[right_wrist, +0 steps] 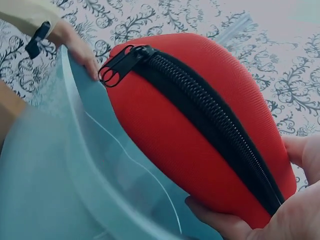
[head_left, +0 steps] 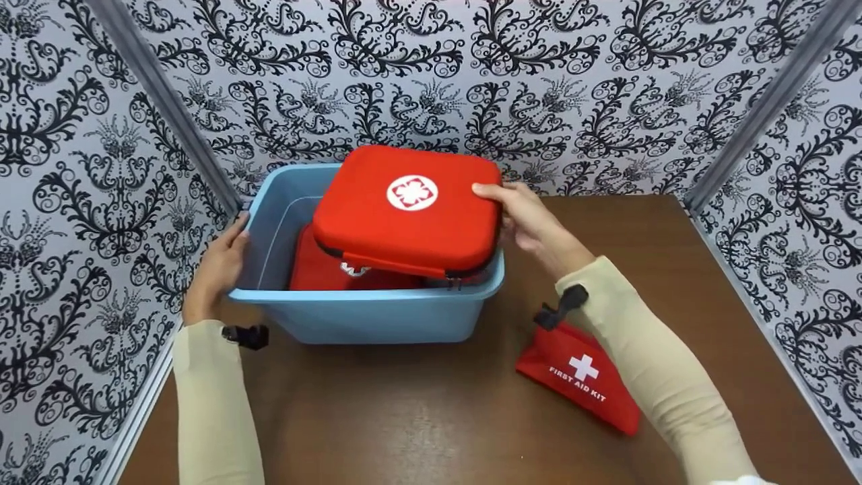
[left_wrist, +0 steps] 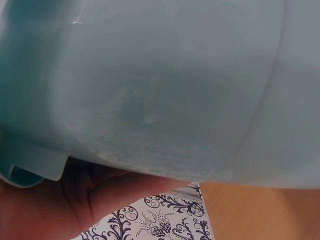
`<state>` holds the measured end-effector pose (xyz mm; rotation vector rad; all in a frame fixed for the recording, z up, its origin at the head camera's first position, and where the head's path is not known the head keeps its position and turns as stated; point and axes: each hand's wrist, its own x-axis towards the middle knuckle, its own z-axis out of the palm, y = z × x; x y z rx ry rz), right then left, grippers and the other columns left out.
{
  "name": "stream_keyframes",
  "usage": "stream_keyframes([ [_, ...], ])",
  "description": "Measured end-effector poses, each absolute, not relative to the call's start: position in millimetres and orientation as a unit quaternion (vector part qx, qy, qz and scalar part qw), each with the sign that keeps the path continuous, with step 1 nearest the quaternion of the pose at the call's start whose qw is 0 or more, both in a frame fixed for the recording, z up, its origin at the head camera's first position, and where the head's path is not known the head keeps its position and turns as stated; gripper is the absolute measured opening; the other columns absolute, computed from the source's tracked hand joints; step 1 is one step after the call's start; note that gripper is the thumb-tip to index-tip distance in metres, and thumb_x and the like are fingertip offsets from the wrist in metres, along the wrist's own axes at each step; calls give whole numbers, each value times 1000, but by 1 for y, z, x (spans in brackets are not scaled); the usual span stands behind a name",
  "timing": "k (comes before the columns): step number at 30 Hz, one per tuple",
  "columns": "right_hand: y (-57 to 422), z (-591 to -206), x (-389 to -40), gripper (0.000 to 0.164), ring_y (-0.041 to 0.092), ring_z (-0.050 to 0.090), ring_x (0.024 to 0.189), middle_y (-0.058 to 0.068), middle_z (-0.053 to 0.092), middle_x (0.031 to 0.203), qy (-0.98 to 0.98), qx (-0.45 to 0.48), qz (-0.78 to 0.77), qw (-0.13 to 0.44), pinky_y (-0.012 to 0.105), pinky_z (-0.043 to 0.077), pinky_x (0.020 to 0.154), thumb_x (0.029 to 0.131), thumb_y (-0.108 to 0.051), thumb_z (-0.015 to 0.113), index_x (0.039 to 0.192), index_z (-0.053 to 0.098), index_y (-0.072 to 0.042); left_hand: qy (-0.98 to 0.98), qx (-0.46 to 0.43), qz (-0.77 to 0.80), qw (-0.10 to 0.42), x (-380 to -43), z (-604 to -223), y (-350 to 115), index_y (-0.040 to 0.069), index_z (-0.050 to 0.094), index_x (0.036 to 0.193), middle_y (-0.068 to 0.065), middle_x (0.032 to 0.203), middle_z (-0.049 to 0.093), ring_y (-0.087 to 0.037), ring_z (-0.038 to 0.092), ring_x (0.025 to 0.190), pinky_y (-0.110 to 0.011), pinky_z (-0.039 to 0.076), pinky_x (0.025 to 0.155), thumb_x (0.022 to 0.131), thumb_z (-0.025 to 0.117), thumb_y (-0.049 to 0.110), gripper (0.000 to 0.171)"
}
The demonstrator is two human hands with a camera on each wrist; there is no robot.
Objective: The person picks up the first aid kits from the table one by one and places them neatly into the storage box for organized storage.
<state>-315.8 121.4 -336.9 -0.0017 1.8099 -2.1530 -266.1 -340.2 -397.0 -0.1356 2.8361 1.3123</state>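
A red zippered first-aid case [head_left: 377, 222] with a white round emblem is tilted over the blue plastic tub [head_left: 377, 316]. My right hand [head_left: 528, 212] grips its right end, thumb on top and fingers beneath. The right wrist view shows the case's black zipper [right_wrist: 210, 112] with metal pulls at one end. At the tub's left rim, my left hand [head_left: 219, 263] holds on, fingers over the edge; the left wrist view shows that hand [left_wrist: 115, 195] against the tub wall [left_wrist: 165, 110]. Inside the tub lies another red item [head_left: 313, 263], partly hidden under the raised case.
On the brown table [head_left: 404, 417], a red pouch [head_left: 586, 377] printed "FIRST AID KIT" lies to the right, partly hidden by my right sleeve. Patterned wall panels [head_left: 431, 74] with grey metal posts [head_left: 774, 101] enclose the back and sides.
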Motion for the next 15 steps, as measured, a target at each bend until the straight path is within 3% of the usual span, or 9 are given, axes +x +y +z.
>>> stream_keyframes([
  [3, 112, -333, -321, 33, 8, 46, 49, 2, 74, 80, 650, 9, -743, 159, 20, 43, 47, 90, -22, 74, 116, 59, -7, 904, -44, 425, 2, -266, -397, -340, 27, 12, 161, -15, 168, 5, -47, 8, 154, -62, 8, 126, 111, 22, 35, 52],
  [9, 92, -329, -330, 56, 19, 71, 78, 10, 70, 109, 667, 40, -725, 165, 34, 64, 75, 89, -22, 77, 134, 48, -8, 907, -47, 419, -2, -267, -398, -337, 26, 14, 161, -16, 168, 7, -46, 10, 154, -61, 9, 127, 111, 23, 34, 52],
  [15, 72, -328, -341, 62, 24, 73, 90, 15, 67, 121, 697, 35, -698, 160, 39, 64, 81, 86, -22, 79, 137, 45, -9, 904, -50, 424, 1, -265, -398, -338, 28, 12, 161, -12, 169, 5, -45, 7, 155, -61, 7, 127, 111, 22, 33, 51],
])
